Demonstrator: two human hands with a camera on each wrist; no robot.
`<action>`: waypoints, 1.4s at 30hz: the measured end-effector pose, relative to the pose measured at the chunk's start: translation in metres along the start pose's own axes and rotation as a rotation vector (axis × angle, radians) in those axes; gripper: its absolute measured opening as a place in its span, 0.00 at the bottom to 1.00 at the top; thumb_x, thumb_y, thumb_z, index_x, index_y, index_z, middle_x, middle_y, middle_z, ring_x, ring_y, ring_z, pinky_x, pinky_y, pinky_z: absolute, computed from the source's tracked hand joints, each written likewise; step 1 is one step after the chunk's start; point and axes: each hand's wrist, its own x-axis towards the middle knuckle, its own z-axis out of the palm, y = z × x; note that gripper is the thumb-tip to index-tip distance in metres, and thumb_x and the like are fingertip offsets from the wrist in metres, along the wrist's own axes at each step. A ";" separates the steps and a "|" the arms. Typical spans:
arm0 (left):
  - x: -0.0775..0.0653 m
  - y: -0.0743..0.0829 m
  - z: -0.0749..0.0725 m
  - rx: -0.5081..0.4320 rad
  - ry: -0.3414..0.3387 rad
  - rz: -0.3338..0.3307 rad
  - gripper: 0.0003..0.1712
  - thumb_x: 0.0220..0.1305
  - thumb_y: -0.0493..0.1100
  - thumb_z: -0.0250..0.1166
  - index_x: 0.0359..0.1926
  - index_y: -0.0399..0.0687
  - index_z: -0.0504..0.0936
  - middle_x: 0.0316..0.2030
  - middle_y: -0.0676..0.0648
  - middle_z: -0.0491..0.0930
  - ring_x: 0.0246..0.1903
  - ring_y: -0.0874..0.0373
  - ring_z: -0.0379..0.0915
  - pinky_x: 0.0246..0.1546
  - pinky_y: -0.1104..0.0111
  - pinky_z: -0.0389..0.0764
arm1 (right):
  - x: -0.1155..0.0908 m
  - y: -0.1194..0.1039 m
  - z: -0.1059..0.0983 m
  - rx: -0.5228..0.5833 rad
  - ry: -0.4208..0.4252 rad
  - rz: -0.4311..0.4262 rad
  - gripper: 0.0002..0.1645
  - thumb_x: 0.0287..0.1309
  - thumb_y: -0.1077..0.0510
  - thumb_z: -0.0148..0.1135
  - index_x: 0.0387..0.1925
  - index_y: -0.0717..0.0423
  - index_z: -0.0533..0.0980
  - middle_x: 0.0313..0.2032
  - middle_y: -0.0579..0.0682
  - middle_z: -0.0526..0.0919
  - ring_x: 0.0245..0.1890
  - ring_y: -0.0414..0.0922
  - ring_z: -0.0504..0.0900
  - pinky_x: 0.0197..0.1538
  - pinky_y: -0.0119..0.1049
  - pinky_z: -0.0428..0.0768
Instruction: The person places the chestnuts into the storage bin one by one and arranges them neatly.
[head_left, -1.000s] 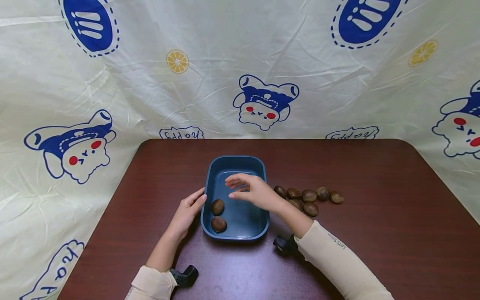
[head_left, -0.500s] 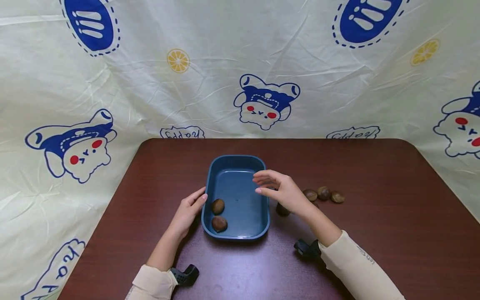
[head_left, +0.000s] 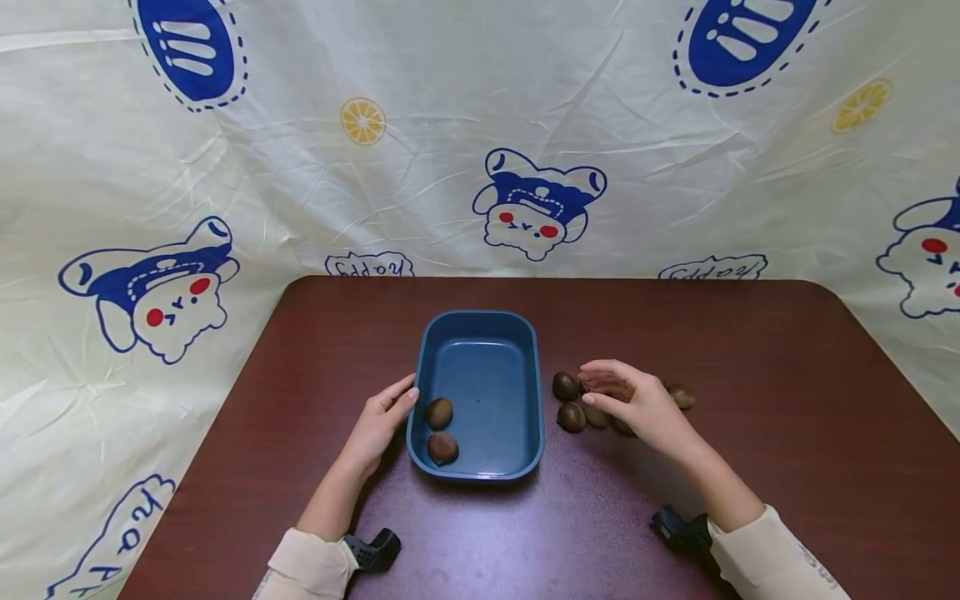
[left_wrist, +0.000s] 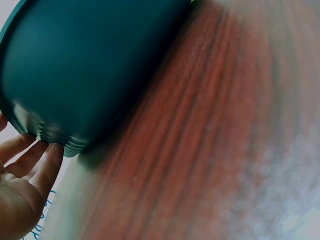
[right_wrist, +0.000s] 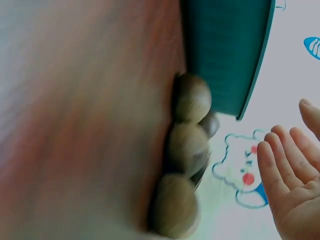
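A blue rectangular tray (head_left: 483, 417) holds two brown chestnuts, an upper one (head_left: 439, 413) and a lower one (head_left: 443, 448), along its left wall. My left hand (head_left: 381, 425) touches the tray's left side with its fingertips; the left wrist view shows those fingers against the outer wall (left_wrist: 75, 75). To the right of the tray lie several more chestnuts (head_left: 571, 417). Over them hovers my right hand (head_left: 637, 404), fingers relaxed and spread from the thumb, with nothing held. It partly hides the group. In the right wrist view its palm (right_wrist: 295, 185) faces chestnuts (right_wrist: 189, 147) lined up beside the tray.
The brown table (head_left: 750, 375) reaches back to a pale printed cloth (head_left: 420, 200) hanging behind it. One chestnut (head_left: 681, 396) shows at the group's right end. Each wrist wears a black camera, left (head_left: 375, 550) and right (head_left: 681, 529).
My right hand has moved from over the tray out to the right, above the loose chestnuts. My left hand stays at the tray's side, and the two chestnuts inside have not moved.
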 end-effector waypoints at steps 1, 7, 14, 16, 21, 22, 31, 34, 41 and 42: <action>0.000 0.000 0.000 0.003 0.003 0.003 0.26 0.65 0.44 0.54 0.61 0.36 0.66 0.58 0.39 0.66 0.56 0.50 0.63 0.53 0.60 0.65 | -0.003 0.003 -0.002 -0.007 0.003 -0.001 0.20 0.55 0.62 0.60 0.51 0.60 0.71 0.46 0.59 0.77 0.43 0.53 0.77 0.44 0.30 0.74; 0.000 0.000 0.002 0.010 0.030 0.009 0.25 0.65 0.42 0.54 0.60 0.36 0.66 0.56 0.39 0.68 0.54 0.51 0.65 0.52 0.64 0.67 | -0.017 0.017 -0.015 -0.131 0.005 0.069 0.22 0.54 0.58 0.61 0.50 0.61 0.71 0.46 0.55 0.77 0.44 0.52 0.76 0.42 0.34 0.76; -0.003 0.008 0.003 0.008 0.024 -0.002 0.25 0.65 0.42 0.54 0.60 0.36 0.66 0.57 0.38 0.67 0.55 0.51 0.64 0.53 0.62 0.65 | -0.026 0.028 -0.025 -0.226 -0.019 0.139 0.24 0.53 0.52 0.63 0.50 0.60 0.72 0.46 0.55 0.77 0.45 0.52 0.76 0.43 0.44 0.75; -0.003 0.008 0.003 0.007 0.017 0.001 0.25 0.65 0.42 0.54 0.60 0.36 0.66 0.57 0.38 0.67 0.55 0.51 0.63 0.54 0.63 0.65 | -0.027 0.031 -0.026 -0.246 -0.017 0.136 0.23 0.52 0.54 0.64 0.48 0.61 0.73 0.44 0.56 0.78 0.44 0.53 0.77 0.43 0.45 0.75; 0.001 -0.001 0.001 0.017 0.026 0.007 0.25 0.64 0.44 0.55 0.60 0.38 0.67 0.56 0.40 0.69 0.54 0.52 0.64 0.52 0.65 0.67 | -0.030 0.038 -0.028 -0.293 -0.027 0.156 0.22 0.50 0.58 0.65 0.46 0.63 0.74 0.43 0.57 0.78 0.41 0.52 0.78 0.40 0.42 0.76; 0.001 -0.001 0.001 0.021 0.027 0.008 0.25 0.64 0.44 0.55 0.60 0.38 0.67 0.56 0.41 0.69 0.54 0.52 0.65 0.52 0.65 0.67 | -0.030 0.039 -0.028 -0.294 -0.034 0.169 0.21 0.50 0.58 0.65 0.46 0.63 0.74 0.43 0.57 0.78 0.41 0.52 0.78 0.39 0.41 0.77; 0.000 0.000 0.001 0.016 0.020 0.005 0.25 0.65 0.44 0.55 0.60 0.37 0.67 0.57 0.40 0.68 0.55 0.51 0.64 0.53 0.63 0.66 | -0.033 0.041 -0.031 -0.320 -0.088 0.213 0.23 0.49 0.60 0.66 0.47 0.64 0.73 0.45 0.61 0.76 0.40 0.55 0.78 0.38 0.44 0.77; -0.001 0.001 0.001 0.016 0.022 -0.001 0.25 0.65 0.44 0.54 0.60 0.37 0.66 0.57 0.40 0.68 0.54 0.51 0.64 0.53 0.63 0.66 | -0.033 0.042 -0.031 -0.335 -0.088 0.201 0.23 0.48 0.61 0.67 0.47 0.64 0.73 0.45 0.61 0.76 0.39 0.54 0.78 0.37 0.44 0.77; -0.001 0.001 0.001 0.010 0.018 -0.009 0.25 0.65 0.44 0.54 0.61 0.37 0.66 0.57 0.39 0.67 0.54 0.51 0.65 0.52 0.64 0.66 | -0.033 0.043 -0.029 -0.349 -0.085 0.188 0.22 0.48 0.62 0.66 0.46 0.65 0.73 0.44 0.60 0.76 0.38 0.52 0.79 0.37 0.43 0.77; -0.001 0.001 0.001 0.010 0.018 -0.010 0.25 0.65 0.44 0.54 0.61 0.38 0.66 0.57 0.39 0.67 0.54 0.51 0.65 0.53 0.63 0.66 | -0.033 0.043 -0.029 -0.350 -0.085 0.189 0.22 0.48 0.62 0.66 0.46 0.65 0.73 0.44 0.60 0.76 0.37 0.52 0.79 0.37 0.43 0.77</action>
